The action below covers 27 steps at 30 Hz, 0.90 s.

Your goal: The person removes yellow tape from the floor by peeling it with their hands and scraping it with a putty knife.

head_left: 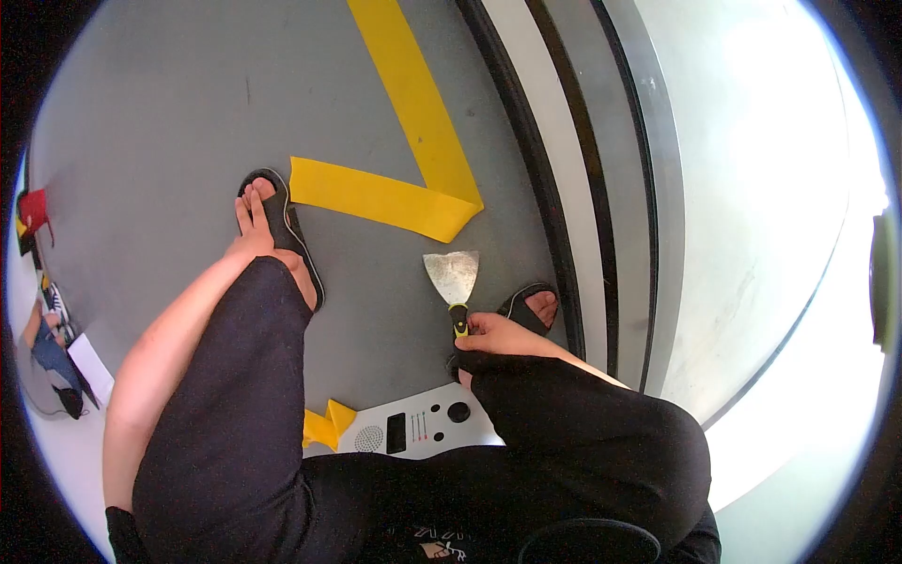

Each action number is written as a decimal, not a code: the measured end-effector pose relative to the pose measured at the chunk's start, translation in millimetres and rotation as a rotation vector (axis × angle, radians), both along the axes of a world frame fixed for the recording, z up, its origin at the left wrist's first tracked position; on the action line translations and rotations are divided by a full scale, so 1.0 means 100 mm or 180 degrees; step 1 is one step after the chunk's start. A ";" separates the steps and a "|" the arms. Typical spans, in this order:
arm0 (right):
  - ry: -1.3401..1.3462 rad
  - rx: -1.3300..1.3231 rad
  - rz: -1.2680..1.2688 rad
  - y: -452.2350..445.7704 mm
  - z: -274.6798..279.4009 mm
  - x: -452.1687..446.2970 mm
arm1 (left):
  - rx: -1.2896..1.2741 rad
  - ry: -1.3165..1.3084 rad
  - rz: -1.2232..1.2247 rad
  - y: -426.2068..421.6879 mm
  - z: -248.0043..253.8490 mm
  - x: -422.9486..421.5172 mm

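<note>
My right hand (489, 334) grips the black and yellow handle of a putty knife (452, 275), its wide, worn metal blade angled away from me over the grey floor. Just beyond the blade is a bend in the yellow floor tape (366, 195); blade and tape look apart. My left hand (250, 228) has its fingers stretched out over my left foot, by the black sandal (299, 230). It holds nothing. The tape's near strip ends right beside that sandal.
A white panel (376, 414) with a speaker grille and knobs lies close to me, with crumpled yellow tape (331, 423) beside it. Curved black and white edging (587, 141) bounds the floor on the right. A person (56, 362) sits at the far left.
</note>
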State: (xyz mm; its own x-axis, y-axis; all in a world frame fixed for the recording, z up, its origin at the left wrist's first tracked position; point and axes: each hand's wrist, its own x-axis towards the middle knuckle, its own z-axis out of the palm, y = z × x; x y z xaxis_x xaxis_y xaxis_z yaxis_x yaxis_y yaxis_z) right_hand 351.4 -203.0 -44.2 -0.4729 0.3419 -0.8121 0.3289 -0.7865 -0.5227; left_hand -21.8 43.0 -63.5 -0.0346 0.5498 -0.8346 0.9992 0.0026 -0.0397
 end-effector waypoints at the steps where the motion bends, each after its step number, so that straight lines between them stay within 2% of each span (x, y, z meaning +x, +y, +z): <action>1: -0.0055 -0.0307 -0.0451 -0.01 0.00 0.00 | 0.0159 -0.0066 -0.0204 -0.05 -0.19 -0.15; 2: -0.0113 -0.0602 -0.0896 0.00 -0.01 0.00 | 0.0328 -0.0136 -0.0401 -0.05 -0.24 -0.19; 6: -0.0271 -0.0243 -0.1521 0.03 -0.04 0.01 | 0.0497 -0.0371 -0.0403 -0.09 -0.19 -0.20; 8: -0.0058 0.0094 -0.0171 0.08 0.04 -0.01 | 0.0219 -0.0462 -0.0060 -0.03 -0.10 -0.12; 10: -0.0021 0.0073 0.0069 0.09 0.09 -0.02 | 0.0019 -0.0382 0.0106 0.02 -0.01 -0.05; 12: -0.0063 -0.0395 -0.1179 0.04 0.01 -0.02 | -0.0099 -0.0277 0.0155 0.02 0.01 -0.03; 13: -0.0407 -0.0070 -0.1284 0.07 -0.06 -0.02 | -0.0009 -0.0235 0.0063 0.00 -0.01 -0.05; 14: -0.0101 -0.0502 -0.1619 0.06 -0.08 0.02 | 0.0034 -0.0215 0.0019 -0.02 -0.06 -0.09; 16: -0.0251 -0.0167 -0.1124 0.02 -0.07 -0.03 | 0.0143 -0.0208 -0.0118 -0.05 -0.13 -0.14; 18: -0.0107 0.0519 -0.0014 -0.09 -0.13 -0.02 | 0.0234 -0.0239 -0.0227 -0.03 -0.21 -0.18; 19: -0.0128 0.0114 0.0259 0.02 0.00 -0.03 | 0.0142 -0.0352 -0.0021 -0.03 -0.17 -0.15; 20: -0.0126 0.0127 0.0250 0.01 -0.03 -0.02 | 0.0097 -0.0403 0.0078 -0.02 -0.15 -0.15; 22: -0.0312 -0.0237 -0.0978 -0.04 -0.11 -0.01 | 0.0094 -0.0516 0.0153 -0.03 -0.17 -0.17; 23: 0.0026 -0.0210 -0.1783 -0.03 -0.15 -0.01 | 0.0135 -0.0539 0.0142 -0.05 -0.20 -0.20; 24: 0.0051 -0.0186 -0.1780 -0.02 -0.19 -0.01 | 0.0175 -0.0561 0.0130 -0.07 -0.24 -0.23; 26: -0.0260 0.0195 -0.0477 -0.01 -0.20 0.00 | 0.0432 -0.0424 -0.0233 -0.14 -0.35 -0.29; 27: -0.0114 0.0357 -0.0090 -0.09 -0.27 -0.02 | 0.0655 -0.0416 -0.0455 -0.18 -0.41 -0.33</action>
